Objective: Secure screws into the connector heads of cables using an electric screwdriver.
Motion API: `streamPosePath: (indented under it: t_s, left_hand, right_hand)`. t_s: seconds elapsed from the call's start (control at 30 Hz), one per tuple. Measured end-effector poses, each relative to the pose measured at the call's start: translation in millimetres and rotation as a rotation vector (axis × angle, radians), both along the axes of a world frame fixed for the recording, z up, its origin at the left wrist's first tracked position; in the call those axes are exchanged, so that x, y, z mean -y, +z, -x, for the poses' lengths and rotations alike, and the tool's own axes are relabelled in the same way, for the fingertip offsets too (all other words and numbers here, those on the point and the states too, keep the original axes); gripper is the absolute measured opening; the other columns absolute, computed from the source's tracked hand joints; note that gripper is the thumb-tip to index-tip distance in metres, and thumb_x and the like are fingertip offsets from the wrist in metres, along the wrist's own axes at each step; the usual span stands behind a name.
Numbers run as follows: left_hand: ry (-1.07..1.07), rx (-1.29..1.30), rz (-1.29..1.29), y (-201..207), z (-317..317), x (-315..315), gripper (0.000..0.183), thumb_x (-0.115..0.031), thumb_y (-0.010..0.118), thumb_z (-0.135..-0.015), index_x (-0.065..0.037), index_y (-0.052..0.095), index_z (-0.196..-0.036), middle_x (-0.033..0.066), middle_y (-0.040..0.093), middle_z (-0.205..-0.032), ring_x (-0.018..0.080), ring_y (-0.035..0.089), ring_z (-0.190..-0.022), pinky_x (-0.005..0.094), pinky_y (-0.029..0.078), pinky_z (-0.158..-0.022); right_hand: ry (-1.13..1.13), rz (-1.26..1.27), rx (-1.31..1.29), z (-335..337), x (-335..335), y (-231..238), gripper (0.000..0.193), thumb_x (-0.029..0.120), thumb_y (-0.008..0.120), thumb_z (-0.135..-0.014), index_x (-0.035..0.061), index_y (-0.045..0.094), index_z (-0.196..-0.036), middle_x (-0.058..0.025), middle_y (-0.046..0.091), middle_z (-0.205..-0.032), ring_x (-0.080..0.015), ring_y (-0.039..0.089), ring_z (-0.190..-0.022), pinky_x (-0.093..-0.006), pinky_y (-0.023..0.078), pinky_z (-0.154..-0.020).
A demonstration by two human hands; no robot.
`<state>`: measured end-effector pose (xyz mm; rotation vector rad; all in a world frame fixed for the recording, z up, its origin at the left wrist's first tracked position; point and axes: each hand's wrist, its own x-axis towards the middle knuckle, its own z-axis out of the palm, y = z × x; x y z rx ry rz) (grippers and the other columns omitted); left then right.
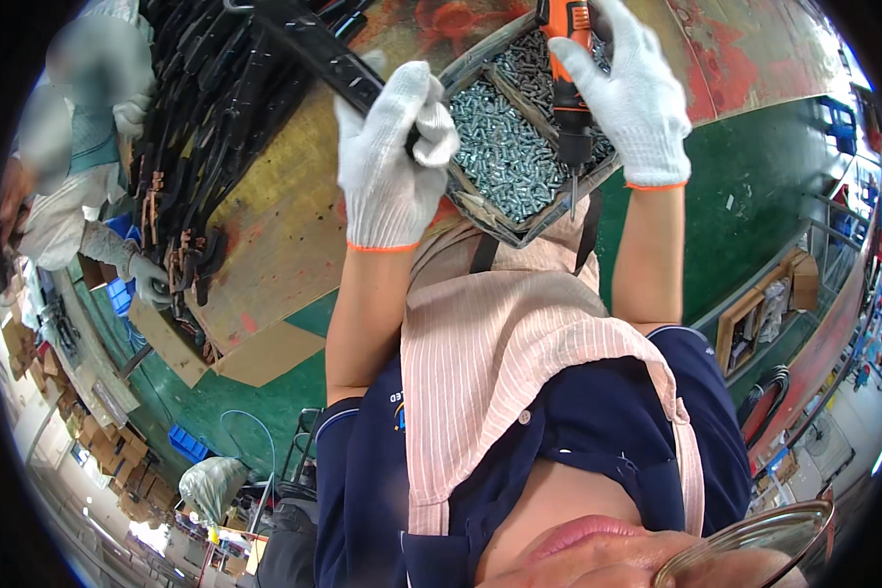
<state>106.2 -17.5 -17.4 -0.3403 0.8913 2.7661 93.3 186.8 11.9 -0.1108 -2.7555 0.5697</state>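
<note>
My left hand (394,171), in a white knitted glove with an orange cuff, is closed around the end of a long black bar (314,57). The bar slants up and away to the left. My right hand (645,113), gloved the same way, grips an orange and black power screwdriver (570,103), whose thin bit points toward me. Below the screwdriver lies a divided tray (521,233) of small screws. Silvery screws (500,147) fill its near part, and darker screws (527,73) lie in the far part.
A worn table (284,211) with red and yellow stains supports a heap of black bars (201,108) at the left. Another person's gloved hand (150,279) is beside that heap. Cardboard (269,355) lies at the table's near edge. A wooden box (755,309) stands at right.
</note>
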Motion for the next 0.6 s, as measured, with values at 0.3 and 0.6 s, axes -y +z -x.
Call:
streamPosePath:
  t_s: [0.3, 0.6]
  left_hand:
    - [-0.097, 0.151, 0.020, -11.1, -8.8, 1.8, 0.016, -0.015, 0.061, -0.095, -0.011, 0.047, -0.101, 0.0013, 0.055, -0.070, 0.0059, 0.040, -0.040, 0.0200, 0.026, -0.031]
    - [-0.001, 0.158, 0.168, -7.6, -14.2, -2.9, 0.045, -0.010, 0.065, -0.091, -0.010, 0.038, -0.127, 0.0026, 0.053, -0.070, 0.0069, 0.043, -0.043, 0.0217, 0.033, -0.036]
  right_hand:
    - [0.567, 1.650, -0.058, 25.3, -9.8, -20.8, 0.060, 0.020, 0.072, -0.080, -0.0022, 0.048, -0.130, -0.0081, 0.062, -0.090, -0.0136, 0.059, -0.071, -0.0277, 0.049, -0.063]
    - [1.052, 2.381, 0.014, 14.9, -11.0, 26.2, 0.003, 0.014, 0.055, -0.094, 0.0129, 0.055, -0.091, 0.0004, 0.056, -0.083, -0.0104, 0.052, -0.073, -0.0236, 0.045, -0.073]
